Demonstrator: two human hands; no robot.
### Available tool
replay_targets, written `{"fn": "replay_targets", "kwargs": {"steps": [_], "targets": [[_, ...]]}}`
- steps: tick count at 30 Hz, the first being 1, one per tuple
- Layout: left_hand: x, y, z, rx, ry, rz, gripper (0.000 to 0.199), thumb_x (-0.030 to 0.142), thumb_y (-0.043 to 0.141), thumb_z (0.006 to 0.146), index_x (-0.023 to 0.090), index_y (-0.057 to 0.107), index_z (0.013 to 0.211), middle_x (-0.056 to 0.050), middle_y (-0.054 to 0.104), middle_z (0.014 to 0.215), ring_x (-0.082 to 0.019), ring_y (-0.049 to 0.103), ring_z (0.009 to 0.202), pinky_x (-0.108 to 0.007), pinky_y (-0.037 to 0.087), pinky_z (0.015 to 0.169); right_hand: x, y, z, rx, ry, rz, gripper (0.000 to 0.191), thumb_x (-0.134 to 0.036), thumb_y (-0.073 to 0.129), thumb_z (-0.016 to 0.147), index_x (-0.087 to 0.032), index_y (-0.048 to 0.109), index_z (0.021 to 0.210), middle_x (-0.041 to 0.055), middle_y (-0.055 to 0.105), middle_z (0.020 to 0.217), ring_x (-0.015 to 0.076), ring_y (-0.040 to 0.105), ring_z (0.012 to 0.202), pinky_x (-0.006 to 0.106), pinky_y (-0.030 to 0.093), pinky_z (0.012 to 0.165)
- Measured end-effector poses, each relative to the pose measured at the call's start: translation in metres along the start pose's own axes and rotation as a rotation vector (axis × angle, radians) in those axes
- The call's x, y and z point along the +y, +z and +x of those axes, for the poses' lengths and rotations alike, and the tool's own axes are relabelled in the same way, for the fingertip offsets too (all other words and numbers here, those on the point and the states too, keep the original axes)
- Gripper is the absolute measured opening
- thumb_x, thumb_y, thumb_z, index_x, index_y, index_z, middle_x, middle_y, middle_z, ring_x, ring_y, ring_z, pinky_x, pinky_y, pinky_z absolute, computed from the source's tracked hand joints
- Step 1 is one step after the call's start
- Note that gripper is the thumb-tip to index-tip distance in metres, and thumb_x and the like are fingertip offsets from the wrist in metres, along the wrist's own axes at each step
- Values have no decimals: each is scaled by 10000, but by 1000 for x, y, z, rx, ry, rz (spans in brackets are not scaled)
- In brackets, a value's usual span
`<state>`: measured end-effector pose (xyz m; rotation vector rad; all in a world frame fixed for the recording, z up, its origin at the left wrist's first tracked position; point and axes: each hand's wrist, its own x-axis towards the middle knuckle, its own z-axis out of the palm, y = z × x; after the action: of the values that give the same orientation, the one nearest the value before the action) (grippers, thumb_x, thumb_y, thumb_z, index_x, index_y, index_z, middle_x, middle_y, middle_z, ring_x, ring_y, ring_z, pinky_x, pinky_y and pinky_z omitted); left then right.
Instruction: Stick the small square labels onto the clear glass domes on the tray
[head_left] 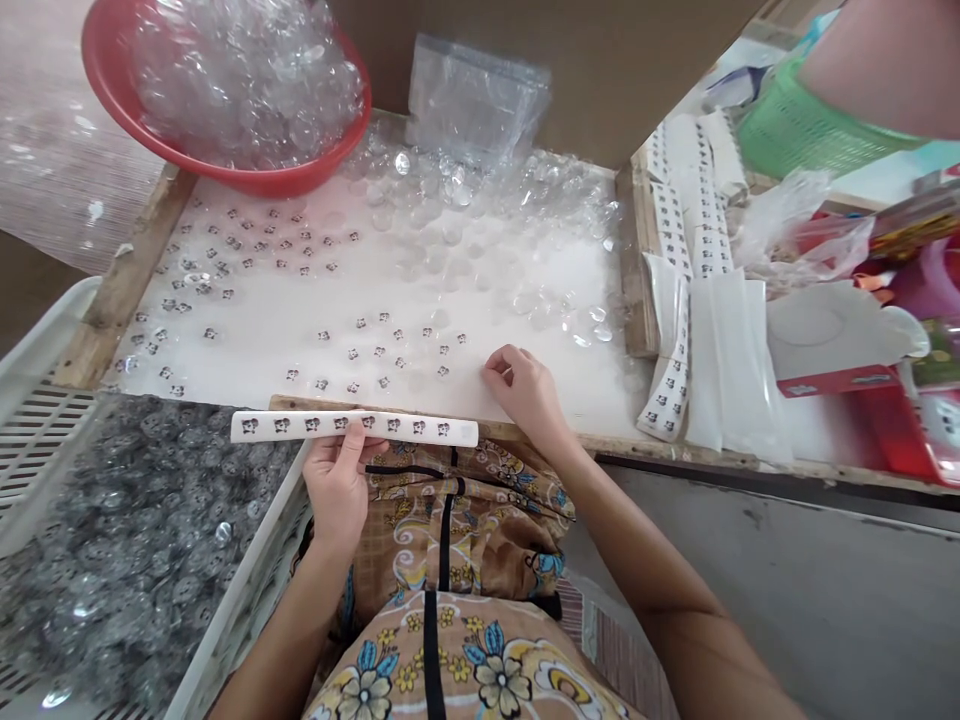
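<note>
My left hand [341, 480] grips a white sticker strip [352, 427] printed with a row of small black panda pictures, thumb on top and fingers underneath. The strip lies level along the front edge of the white work board [262, 315]. To the right, my right hand [521, 390] is just over the board with thumb and forefinger pinched together; anything between the tips is too small to make out. Clear round discs bearing panda stickers [379, 350] are scattered on the board's left and front, and plain clear discs [450, 235] are spread toward its back and right.
A red basin [277, 183] heaped with clear plastic pieces stands back left. At lower left, a white crate [247, 540] holds many stickered discs. Wooden strips [636, 260] border the board. More sticker strips [667, 370], a green basket [795, 130] and someone's bare limb [885, 65] are at right.
</note>
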<state>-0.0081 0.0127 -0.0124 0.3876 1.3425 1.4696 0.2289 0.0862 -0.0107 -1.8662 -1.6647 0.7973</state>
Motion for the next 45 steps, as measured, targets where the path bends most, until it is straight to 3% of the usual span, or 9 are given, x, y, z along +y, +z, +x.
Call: {"fn": "replay_targets", "kwargs": {"steps": [7,11,15,18,26,31,36,40,45], "targets": [[1,-1,-2,-27,-7,11,327,417,847,684,157,728,844,-12,737,728,-147,700,616,-260,600,596,11,-6,-1,79,26,-64,210,-298,570,851,-213,584,1042,59,654,908,177,573,677,345,455,693],[1,-2,-4,-27,-11,26,333,421,848,681,149,723,827,-14,731,702,-150,698,601,-256,595,583,-6,-4,-7,136,-173,-173,186,-215,494,916,-214,611,1060,124,644,1036,241,610,863,396,472,761],[1,-4,-4,-26,-12,24,313,400,849,688,150,727,831,-8,730,709,-137,691,594,-231,582,559,-34,18,-5,-97,-526,-198,200,-145,529,922,-224,648,1062,118,621,1064,248,576,991,366,489,769],[3,-9,-2,9,10,24,296,387,844,698,155,727,841,-5,733,728,-131,689,603,-222,575,562,-45,34,5,-234,-615,-296,187,-122,523,928,-222,676,969,105,614,1027,234,544,946,320,461,676],[2,-13,1,35,-4,45,333,420,849,680,159,727,848,-6,732,713,-147,694,606,-261,585,594,-43,29,10,-258,-518,-146,181,-125,475,936,-196,601,828,89,601,937,200,536,867,312,442,722],[3,-13,2,24,-3,46,328,421,844,686,156,732,843,-9,733,703,-145,693,602,-261,586,598,-35,14,4,-435,-67,271,68,-249,563,858,-206,584,811,-7,580,716,125,504,605,270,411,582],[3,-15,0,18,8,22,303,401,851,684,157,731,816,-10,739,706,-146,694,598,-255,590,578,-17,5,7,-518,205,294,76,-258,595,768,-204,592,715,-23,571,610,114,489,520,255,370,501],[2,-14,-3,23,-5,27,324,419,859,666,160,728,809,-7,733,694,-148,692,583,-264,592,587,-12,-9,2,-358,112,12,110,-258,603,794,-212,622,696,11,642,644,150,544,580,286,394,553],[-1,-12,-5,8,-25,17,317,401,864,672,157,745,835,-8,740,716,-136,688,581,-233,584,564,-34,-3,-5,-166,-247,-119,34,-209,623,870,-200,652,884,54,697,881,162,602,723,297,447,674]]}}
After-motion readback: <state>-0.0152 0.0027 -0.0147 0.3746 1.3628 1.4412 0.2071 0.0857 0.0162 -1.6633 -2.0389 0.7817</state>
